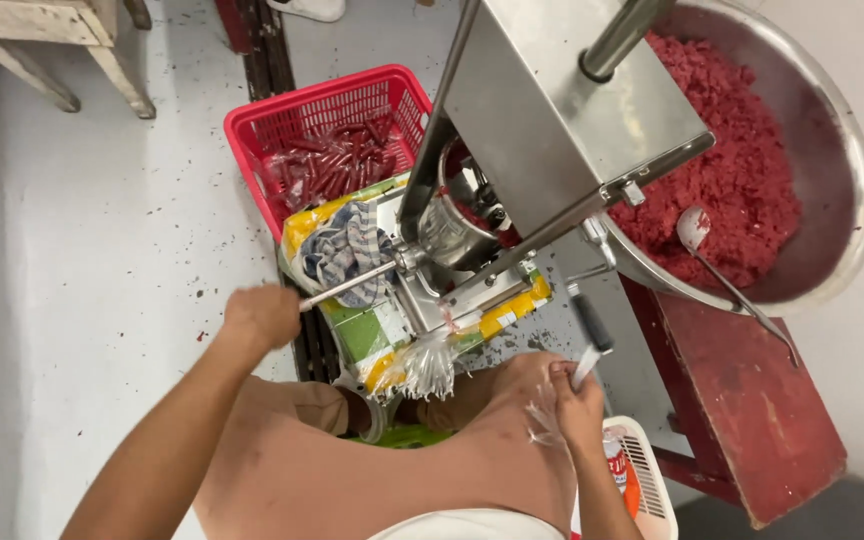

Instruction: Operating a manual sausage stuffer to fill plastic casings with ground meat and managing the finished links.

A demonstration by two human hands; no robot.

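The steel sausage stuffer (542,150) at twelve o'clock looks heavy and rigid, its crank handle (347,283) gripped at nine o'clock by the closed left hand (262,315). At five o'clock the right hand (574,405) pinches thin clear casing (544,422), likely slippery and easily torn; best held lightly near its end

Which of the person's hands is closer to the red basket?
Left. The left hand grips the crank handle just below the red basket; the right hand is farther right.
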